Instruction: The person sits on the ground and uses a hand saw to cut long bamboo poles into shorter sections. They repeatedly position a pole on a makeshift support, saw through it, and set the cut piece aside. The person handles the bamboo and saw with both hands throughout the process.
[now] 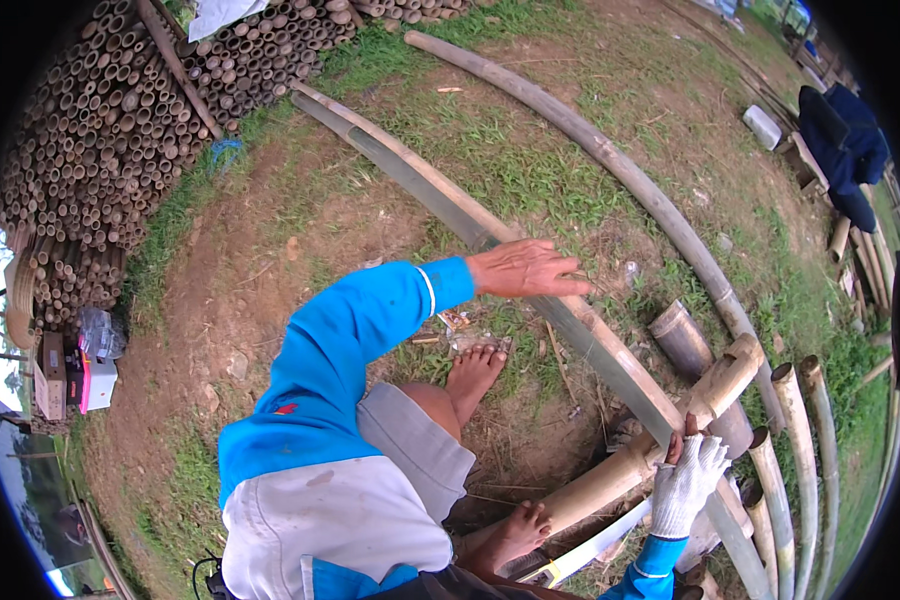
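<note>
A long split bamboo pole (430,195) runs from the upper left down to the lower right, its pale cut edge and greyish-green side showing. My left hand (530,268) is bare and rests across its middle, palm down, with fingers stretched out. Lower down, the split pole crosses over a thick bamboo log (610,478) lying on the ground. Beside that crossing my right hand (692,480), in a white knit glove with bare fingertips, closes on the split pole's edge. My bare feet are near the log.
Another long bamboo pole (610,150) curves along the grass at right. A short thick bamboo piece (682,338) and several upright bamboo poles (798,440) stand nearby. Beneath the log lies a flat blade-like tool (600,545) with a yellow end. Stacked bamboo (120,130) fills the upper left.
</note>
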